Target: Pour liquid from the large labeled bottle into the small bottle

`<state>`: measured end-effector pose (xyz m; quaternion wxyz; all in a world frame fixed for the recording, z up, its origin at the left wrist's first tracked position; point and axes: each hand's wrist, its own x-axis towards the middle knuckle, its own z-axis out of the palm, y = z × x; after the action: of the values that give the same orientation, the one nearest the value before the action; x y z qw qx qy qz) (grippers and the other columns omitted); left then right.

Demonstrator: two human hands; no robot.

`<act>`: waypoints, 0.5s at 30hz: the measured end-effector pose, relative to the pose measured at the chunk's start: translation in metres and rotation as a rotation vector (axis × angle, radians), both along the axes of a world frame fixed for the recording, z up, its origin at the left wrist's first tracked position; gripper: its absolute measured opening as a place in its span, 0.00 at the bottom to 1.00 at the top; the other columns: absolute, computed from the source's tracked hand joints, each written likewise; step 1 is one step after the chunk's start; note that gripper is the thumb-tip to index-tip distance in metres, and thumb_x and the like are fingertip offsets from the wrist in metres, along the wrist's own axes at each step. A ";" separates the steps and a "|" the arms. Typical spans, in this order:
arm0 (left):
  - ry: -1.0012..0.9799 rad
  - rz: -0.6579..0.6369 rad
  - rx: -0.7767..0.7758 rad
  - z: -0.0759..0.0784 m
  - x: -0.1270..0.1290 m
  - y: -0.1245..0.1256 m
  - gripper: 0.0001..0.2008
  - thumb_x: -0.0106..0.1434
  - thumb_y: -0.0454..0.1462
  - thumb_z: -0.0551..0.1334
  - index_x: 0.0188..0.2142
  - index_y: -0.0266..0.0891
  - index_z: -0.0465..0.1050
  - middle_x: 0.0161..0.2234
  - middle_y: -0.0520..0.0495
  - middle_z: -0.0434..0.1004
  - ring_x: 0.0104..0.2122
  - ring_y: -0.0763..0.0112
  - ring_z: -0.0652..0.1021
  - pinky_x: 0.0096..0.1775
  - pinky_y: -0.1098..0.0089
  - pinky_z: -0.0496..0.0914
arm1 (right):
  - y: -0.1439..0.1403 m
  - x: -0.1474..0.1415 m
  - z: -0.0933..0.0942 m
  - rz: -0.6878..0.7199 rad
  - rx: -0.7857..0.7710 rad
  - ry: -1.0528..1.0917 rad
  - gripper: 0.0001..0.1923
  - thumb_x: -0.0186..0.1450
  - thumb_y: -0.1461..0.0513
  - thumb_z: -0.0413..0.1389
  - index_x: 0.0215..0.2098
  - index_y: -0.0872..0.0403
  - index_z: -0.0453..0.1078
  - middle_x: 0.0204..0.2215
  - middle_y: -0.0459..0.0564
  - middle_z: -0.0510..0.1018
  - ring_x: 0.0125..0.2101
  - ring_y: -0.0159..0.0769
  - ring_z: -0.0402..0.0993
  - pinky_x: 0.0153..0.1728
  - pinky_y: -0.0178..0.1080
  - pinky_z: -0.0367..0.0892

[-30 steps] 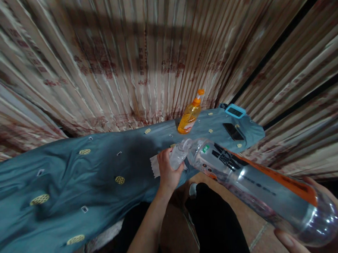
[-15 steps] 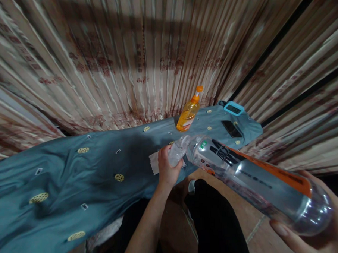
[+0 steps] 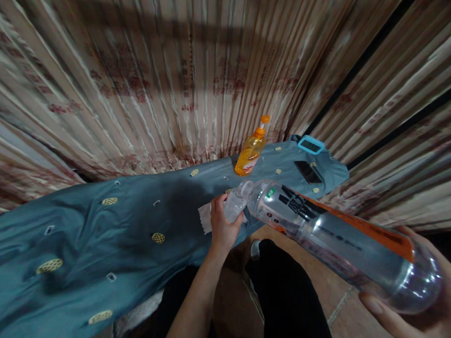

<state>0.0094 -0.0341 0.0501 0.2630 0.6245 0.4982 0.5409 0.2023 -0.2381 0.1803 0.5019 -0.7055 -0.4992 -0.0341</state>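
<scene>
Right hand point(image 3: 433, 304) tilts bottle point(image 3: 336, 239); left hand point(image 3: 222, 224) grips cup point(image 3: 234, 207).

Nothing can be read letter for letter. The large clear bottle point(image 3: 337, 244) carries a label with heavy black characters, a small green square mark and an orange band, but all of it is too blurred and slanted to make out. The orange pump bottle point(image 3: 250, 155) has a pale label whose print is too small to tell. The curtain point(image 3: 191, 76) behind bears columns of reddish printed characters, smeared beyond reading. The blue-framed device point(image 3: 311, 145) shows a dark display with no legible digits.
</scene>
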 end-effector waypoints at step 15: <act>-0.027 0.000 -0.003 0.002 0.000 0.000 0.29 0.51 0.25 0.69 0.51 0.45 0.68 0.48 0.48 0.76 0.49 0.60 0.79 0.52 0.60 0.74 | 0.002 -0.012 0.005 -0.042 -0.005 0.174 0.53 0.49 0.47 0.74 0.70 0.38 0.63 0.68 0.49 0.67 0.68 0.65 0.61 0.68 0.76 0.50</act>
<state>0.0097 -0.0344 0.0521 0.2706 0.6167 0.4955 0.5485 0.1900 -0.2363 0.1853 0.5409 -0.7173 -0.4387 0.0182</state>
